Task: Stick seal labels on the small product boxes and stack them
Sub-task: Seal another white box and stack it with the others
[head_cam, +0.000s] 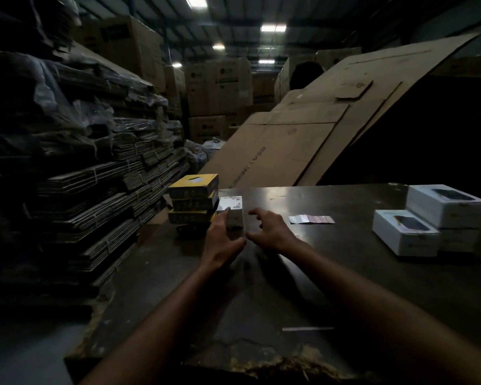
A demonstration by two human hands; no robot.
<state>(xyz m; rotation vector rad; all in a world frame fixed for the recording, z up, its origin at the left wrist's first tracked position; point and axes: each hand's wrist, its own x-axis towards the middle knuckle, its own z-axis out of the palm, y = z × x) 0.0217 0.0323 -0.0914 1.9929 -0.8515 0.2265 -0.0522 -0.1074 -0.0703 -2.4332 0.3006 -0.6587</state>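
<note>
Here the left hand (222, 234) grips a small white box (232, 212) standing on end beside the yellow stack (193, 198); the right hand (270, 229) hovers spread, empty. The box looks light, stiff cardboard, best held by its sides.

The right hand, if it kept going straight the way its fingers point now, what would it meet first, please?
Most likely the small white box that the left hand holds: the right hand reaches up-left, fingers spread, just beside it. Beyond stands the yellow box stack. Depth is hard to judge.
</note>
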